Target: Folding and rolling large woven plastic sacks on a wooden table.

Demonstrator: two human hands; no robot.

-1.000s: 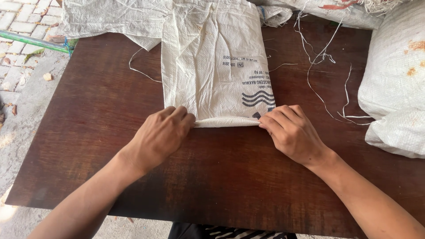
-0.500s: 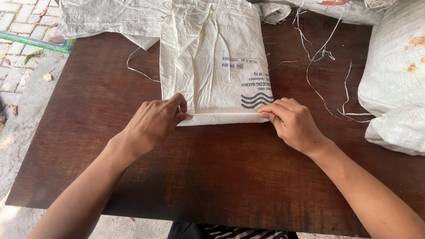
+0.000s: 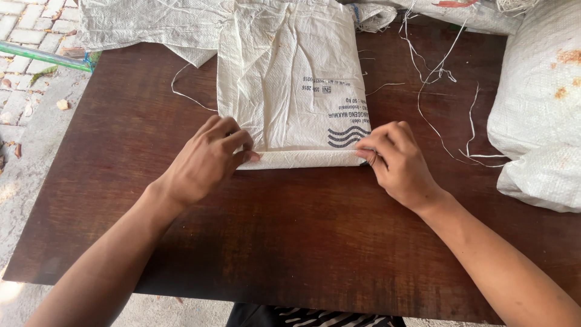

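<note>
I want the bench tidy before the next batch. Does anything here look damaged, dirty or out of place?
Yes. Loose frayed strands trail over the table to the right of the flat sack. The full sack at the right edge has orange-brown stains near its top.

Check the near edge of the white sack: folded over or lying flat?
Folded over: the white sack's near edge forms a narrow doubled strip, pinched at its ends by left hand and right hand.

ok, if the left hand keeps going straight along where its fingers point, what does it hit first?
The left hand points right along the folded hem of the white woven sack. Its line runs over that rolled edge and would likely meet the right hand, gripping the other end.
</note>
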